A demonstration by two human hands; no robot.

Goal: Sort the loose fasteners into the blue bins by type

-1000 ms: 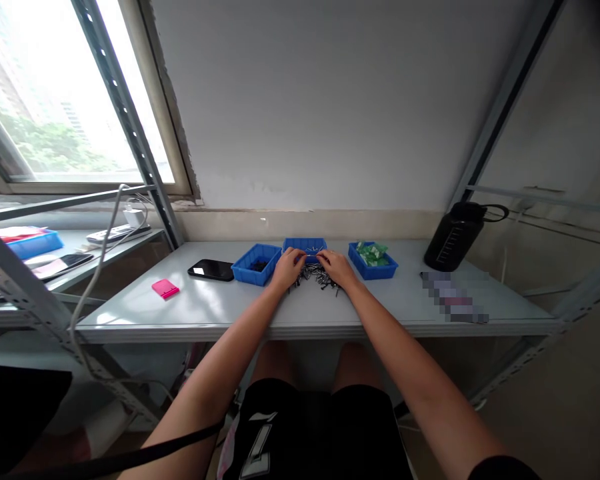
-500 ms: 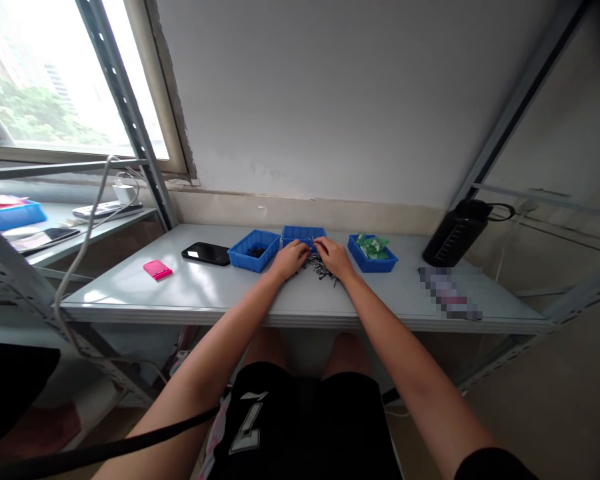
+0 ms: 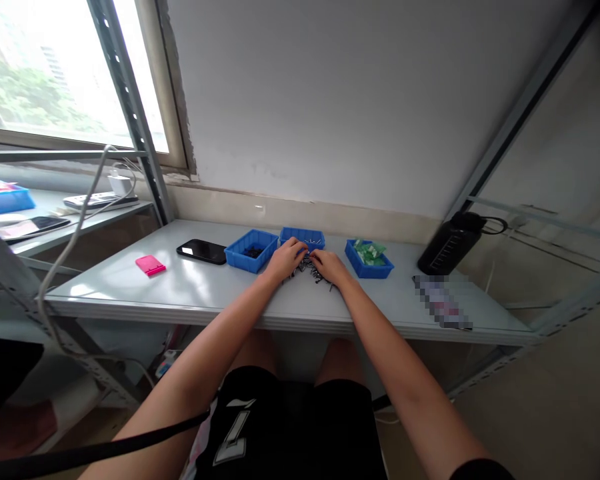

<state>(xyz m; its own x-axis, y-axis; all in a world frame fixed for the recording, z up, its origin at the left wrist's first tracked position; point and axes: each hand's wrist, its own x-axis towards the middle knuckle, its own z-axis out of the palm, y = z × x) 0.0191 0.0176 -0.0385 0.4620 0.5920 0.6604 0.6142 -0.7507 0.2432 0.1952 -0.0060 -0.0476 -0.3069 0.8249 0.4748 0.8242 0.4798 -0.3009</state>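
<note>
A pile of small, thin metal pieces with dark ends, possibly screws (image 3: pixel 316 274), lies on the grey table between my hands. My left hand (image 3: pixel 286 259) is at the pile's left side, with thumb and fingers pinched together; what is in them is too small to make out. From the right, my right hand (image 3: pixel 329 266) reaches into the pile with curled fingers, its fingertips close to the left ones. Just behind, a blue bin (image 3: pixel 301 234) holds some thin silvery pieces. Left of my hands stands another blue bin (image 3: pixel 240 259) with small black parts inside.
To the right, a blue bin (image 3: pixel 375 272) contains green packets (image 3: pixel 370 253). A black phone (image 3: pixel 201 251) and a pink case (image 3: pixel 151 265) lie on the left. A black bottle (image 3: pixel 451 244) leans at the right, near a blurred-out item (image 3: pixel 443 301). Metal shelf posts flank the table.
Both hands have come down and back from the middle bin's front edge to the pile. The thin piece between the fingertips is no longer visible there. The view has shifted slightly.
</note>
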